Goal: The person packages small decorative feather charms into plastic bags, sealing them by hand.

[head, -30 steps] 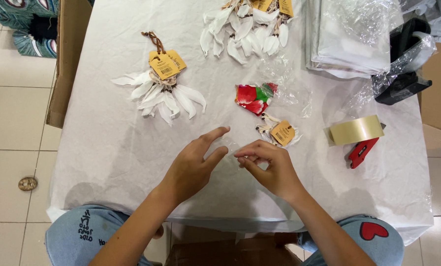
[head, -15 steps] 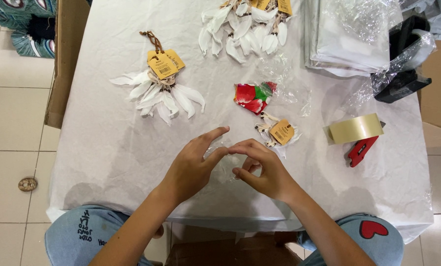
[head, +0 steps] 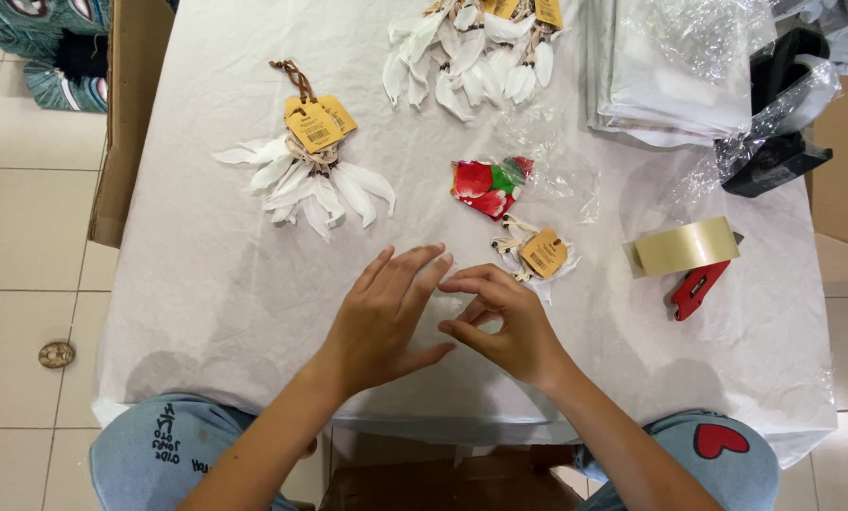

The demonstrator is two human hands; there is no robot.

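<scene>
Two bare hands over a white, slightly creased cloth-covered table (head: 206,284). Left hand (head: 381,322) spread flat, fingers straight, palm down, holding nothing visible. Right hand (head: 504,326) half curled, thumb and fingertips pinching together; whether anything thin sits between them, cannot tell. Nearest thing: a small white feather ornament (head: 536,257) with a tan card tag and brown cord, lying just beyond the right fingertips, close to touching. Just past it, one crumpled red-and-green glossy wrapper (head: 485,186) beside clear, crinkled film. One larger bunch of white feather-shaped petals (head: 315,185), two tan tags on top, lies well apart beyond the left hand. One more heap of the same (head: 471,47) at the far edge. One roll of tan tape (head: 684,246) on a red dispenser to the right. One stack of clear plastic bags (head: 675,66) far right.
</scene>
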